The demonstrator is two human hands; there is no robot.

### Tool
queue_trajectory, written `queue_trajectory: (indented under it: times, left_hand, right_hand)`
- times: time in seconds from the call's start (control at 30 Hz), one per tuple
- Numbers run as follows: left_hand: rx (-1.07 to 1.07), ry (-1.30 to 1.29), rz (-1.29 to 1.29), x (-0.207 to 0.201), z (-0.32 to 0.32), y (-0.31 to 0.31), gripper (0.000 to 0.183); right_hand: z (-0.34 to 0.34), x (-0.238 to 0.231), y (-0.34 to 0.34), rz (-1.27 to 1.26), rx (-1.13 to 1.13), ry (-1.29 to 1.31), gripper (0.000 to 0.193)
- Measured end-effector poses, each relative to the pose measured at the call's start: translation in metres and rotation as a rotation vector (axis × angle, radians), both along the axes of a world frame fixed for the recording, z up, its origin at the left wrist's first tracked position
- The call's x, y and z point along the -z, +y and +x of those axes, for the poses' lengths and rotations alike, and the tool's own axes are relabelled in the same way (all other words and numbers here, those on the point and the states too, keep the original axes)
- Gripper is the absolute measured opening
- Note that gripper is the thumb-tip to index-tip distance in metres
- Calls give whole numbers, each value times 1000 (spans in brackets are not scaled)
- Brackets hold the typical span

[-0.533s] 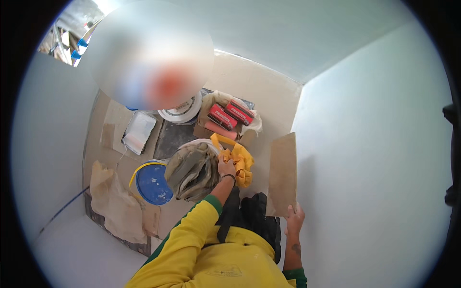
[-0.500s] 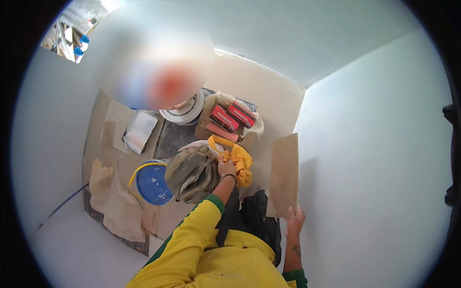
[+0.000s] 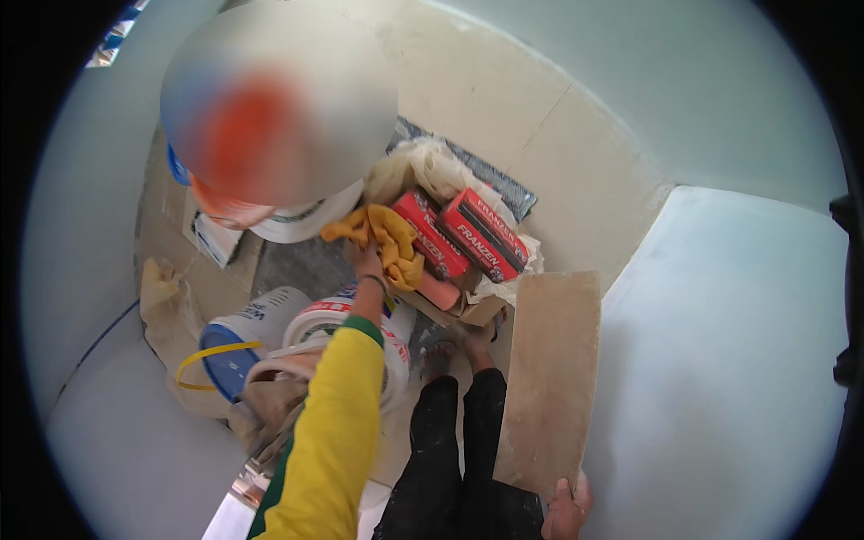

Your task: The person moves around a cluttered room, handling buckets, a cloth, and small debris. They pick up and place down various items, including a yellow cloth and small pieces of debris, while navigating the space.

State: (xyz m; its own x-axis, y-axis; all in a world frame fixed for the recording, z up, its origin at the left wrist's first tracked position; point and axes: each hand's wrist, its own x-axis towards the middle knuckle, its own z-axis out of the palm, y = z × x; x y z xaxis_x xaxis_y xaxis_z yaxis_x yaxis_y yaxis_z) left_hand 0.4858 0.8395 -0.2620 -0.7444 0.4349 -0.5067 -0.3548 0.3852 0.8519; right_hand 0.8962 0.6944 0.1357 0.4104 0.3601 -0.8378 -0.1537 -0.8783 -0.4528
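My left hand (image 3: 366,262) is closed on a crumpled orange-yellow cloth (image 3: 393,241), which hangs over the near left side of a cardboard box (image 3: 484,312). Two red-and-black cartons (image 3: 484,234) lie in that box beside a salmon-coloured roll (image 3: 439,292) and some cream plastic sheeting (image 3: 432,166). At the lower right, my right hand (image 3: 569,509) grips the bottom end of a long, thin brown board (image 3: 551,378), thumb on its face. The board stands upright near the right wall.
White buckets (image 3: 396,360) stand left of my legs. One tilted bucket has a blue lid (image 3: 227,360) and yellow handle. A khaki bag (image 3: 265,414) lies partly behind my left sleeve. A blurred patch hides the upper left. Pale walls (image 3: 711,360) close in on both sides.
My left hand has carried the cloth forward from beside the khaki bag to the box. The view has shifted, and my feet now show. The board stays in my right hand.
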Motion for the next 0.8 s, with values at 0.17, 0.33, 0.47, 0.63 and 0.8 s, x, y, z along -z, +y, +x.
queue_trajectory:
  times: [0.17, 0.33, 0.47, 0.63, 0.8]
  left_hand:
    - [547, 470, -395, 51, -14, 22, 40]
    - [1042, 863, -987, 51, -22, 52, 33]
    - [924, 588, -1196, 49, -21, 59, 34]
    - [445, 45, -503, 28, -42, 23, 44]
    - [-254, -85, -160, -18, -17, -30, 43]
  right_hand:
    - [8, 23, 30, -181, -853, -235, 48]
    - [7, 26, 90, -274, -319, -282, 40]
    - [18, 28, 123, -439, -819, -239, 52]
    - [-4, 73, 117, 185, -1136, -127, 24]
    - [-86, 181, 104, 898, -1227, -308, 30]
